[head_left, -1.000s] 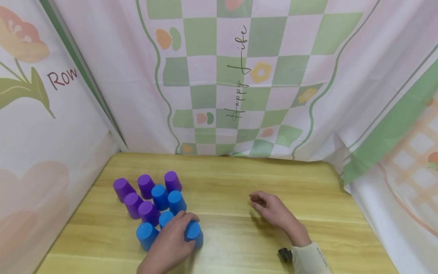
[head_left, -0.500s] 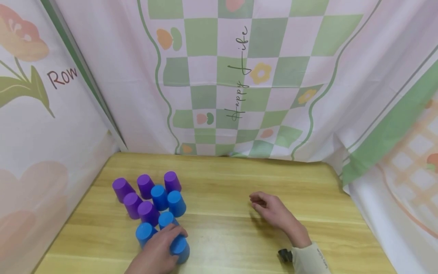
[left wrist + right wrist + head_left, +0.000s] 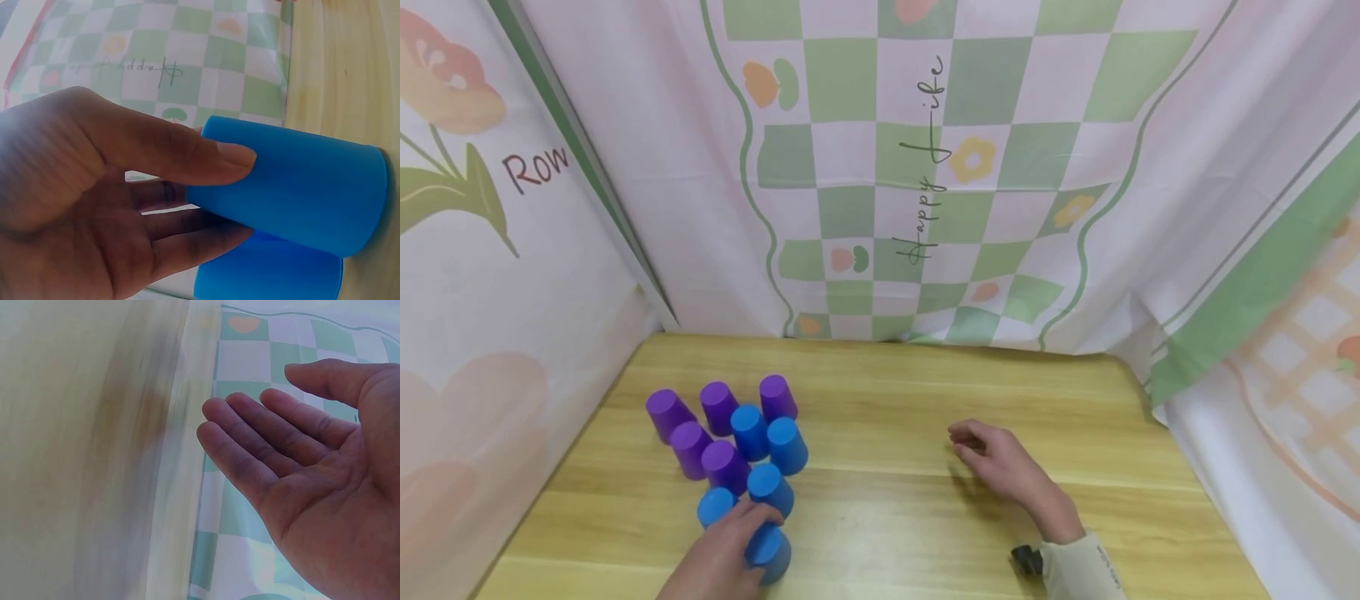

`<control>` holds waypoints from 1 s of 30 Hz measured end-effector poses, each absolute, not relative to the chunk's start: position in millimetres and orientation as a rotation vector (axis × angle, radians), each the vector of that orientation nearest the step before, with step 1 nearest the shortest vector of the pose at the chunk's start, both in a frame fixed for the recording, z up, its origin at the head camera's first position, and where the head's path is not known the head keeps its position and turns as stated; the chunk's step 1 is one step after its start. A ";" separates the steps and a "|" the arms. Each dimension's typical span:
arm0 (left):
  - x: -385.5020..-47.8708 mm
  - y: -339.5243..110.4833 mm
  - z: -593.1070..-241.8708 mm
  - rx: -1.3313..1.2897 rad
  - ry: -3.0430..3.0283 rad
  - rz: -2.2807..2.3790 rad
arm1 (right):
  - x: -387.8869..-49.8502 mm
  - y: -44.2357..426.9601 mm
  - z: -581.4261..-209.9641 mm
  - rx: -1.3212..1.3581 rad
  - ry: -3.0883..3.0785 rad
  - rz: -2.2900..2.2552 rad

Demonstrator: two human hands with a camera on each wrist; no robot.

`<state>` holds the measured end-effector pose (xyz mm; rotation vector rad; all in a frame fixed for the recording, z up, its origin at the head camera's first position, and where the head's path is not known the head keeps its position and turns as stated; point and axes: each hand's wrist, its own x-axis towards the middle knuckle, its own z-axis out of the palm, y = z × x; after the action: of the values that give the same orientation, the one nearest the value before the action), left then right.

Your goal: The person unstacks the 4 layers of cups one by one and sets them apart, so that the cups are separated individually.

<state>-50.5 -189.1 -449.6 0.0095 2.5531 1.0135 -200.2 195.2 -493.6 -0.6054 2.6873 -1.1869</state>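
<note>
My left hand (image 3: 715,554) grips an upside-down blue cup (image 3: 772,557) at the front of a cluster of cups. In the left wrist view the thumb lies along one side of this cup (image 3: 300,187), with fingers on the other side; its rim is at the tabletop. A second blue cup (image 3: 771,490) stands just behind it, and another blue cup (image 3: 715,505) is partly hidden by the hand. Off to the right, my right hand (image 3: 1000,458) holds nothing. Its fingers (image 3: 250,453) are loosely extended in the right wrist view.
Two more blue cups, one of them the nearer-right blue cup (image 3: 787,448), stand farther back. Several upside-down purple cups (image 3: 727,468) fill the cluster's left and rear. The wooden table (image 3: 887,400) ends at a checkered curtain (image 3: 910,208), with curtains on both sides too.
My left hand has drawn the gripped blue cup leftward and nearer to me, uncovering more of the blue cup behind it. The right hand stays nearly still.
</note>
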 end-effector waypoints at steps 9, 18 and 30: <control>-51.8 -187.4 -453.3 -0.078 2.535 0.983 | -200.5 195.0 -496.3 -0.608 2.690 -1.180; -51.8 -182.2 -451.7 -0.153 2.535 0.961 | -200.5 193.6 -497.5 -0.612 2.684 -1.190; -52.3 -179.9 -452.1 -0.165 2.534 0.948 | -198.9 193.0 -497.8 -0.600 2.677 -1.195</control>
<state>-52.3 -179.9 -452.1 -0.1648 2.5336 0.9481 -198.9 193.0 -497.8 -0.5997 2.6772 -1.1952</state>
